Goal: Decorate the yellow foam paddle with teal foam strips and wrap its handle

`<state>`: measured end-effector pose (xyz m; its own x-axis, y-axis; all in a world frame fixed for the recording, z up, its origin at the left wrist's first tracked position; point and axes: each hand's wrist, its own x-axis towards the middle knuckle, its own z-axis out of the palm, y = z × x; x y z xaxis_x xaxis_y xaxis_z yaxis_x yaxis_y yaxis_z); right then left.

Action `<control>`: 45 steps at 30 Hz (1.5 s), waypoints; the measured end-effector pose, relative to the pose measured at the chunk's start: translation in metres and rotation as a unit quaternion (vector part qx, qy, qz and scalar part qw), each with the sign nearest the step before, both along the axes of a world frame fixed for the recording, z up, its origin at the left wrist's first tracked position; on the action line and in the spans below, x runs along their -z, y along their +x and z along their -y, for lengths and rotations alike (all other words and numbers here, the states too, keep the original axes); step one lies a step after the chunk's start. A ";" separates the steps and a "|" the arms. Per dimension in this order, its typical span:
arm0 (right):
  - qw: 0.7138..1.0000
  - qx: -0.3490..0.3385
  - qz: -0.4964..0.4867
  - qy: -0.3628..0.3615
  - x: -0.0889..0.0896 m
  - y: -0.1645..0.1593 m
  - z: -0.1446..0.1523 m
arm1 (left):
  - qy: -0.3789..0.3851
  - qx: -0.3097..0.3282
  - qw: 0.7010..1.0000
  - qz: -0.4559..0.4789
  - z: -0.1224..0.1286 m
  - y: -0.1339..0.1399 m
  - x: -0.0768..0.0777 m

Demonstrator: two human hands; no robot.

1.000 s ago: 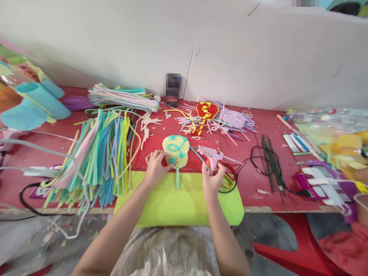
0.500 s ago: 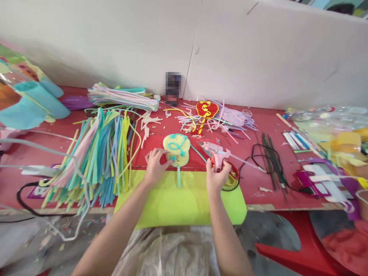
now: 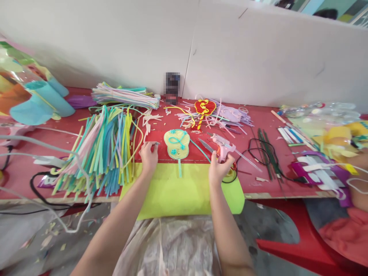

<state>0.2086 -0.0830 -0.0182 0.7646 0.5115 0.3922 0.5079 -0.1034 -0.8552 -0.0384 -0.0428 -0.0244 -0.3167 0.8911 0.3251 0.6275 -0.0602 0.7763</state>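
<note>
Moved since the earlier frame: left hand (image 3: 148, 158), formerly at the edge of the yellow pipe-cleaner piece, now drawn off to its left; pink glue gun (image 3: 225, 145), shifted further from the piece on the right. Right hand (image 3: 220, 168): closed around the glue gun's handle, nozzle pointing left, well apart from the piece. Left hand: fingers curled, thumb near the forefinger; whether anything is pinched there, cannot tell. Yellow pipe-cleaner piece (image 3: 176, 145): one, flat on the red table (image 3: 261, 119) between the hands, teal loop and flowers on its face; teal stem (image 3: 180, 170) reaching over the lime-green board (image 3: 178, 195). Scissors (image 3: 205, 145): one pair, partly hidden by the gun, blade towards the piece. Teal strip (image 3: 198, 147): one, slanting between piece and scissors. Red-and-yellow piece (image 3: 204, 107): one, behind. Pipe cleaners (image 3: 106, 149): large loose bundle, left of the left hand.
</note>
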 end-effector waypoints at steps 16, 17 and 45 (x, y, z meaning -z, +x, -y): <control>0.986 -0.156 0.037 -0.050 0.006 -0.016 0.001 | 0.016 0.016 0.999 0.042 -0.003 -0.007 0.007; 0.987 -0.150 0.034 -0.048 0.007 -0.016 0.000 | 0.018 0.023 0.999 0.043 -0.003 -0.007 0.007; 0.993 -0.114 -0.016 -0.002 0.002 -0.013 0.003 | 0.061 0.164 0.984 -0.032 0.002 0.001 0.002</control>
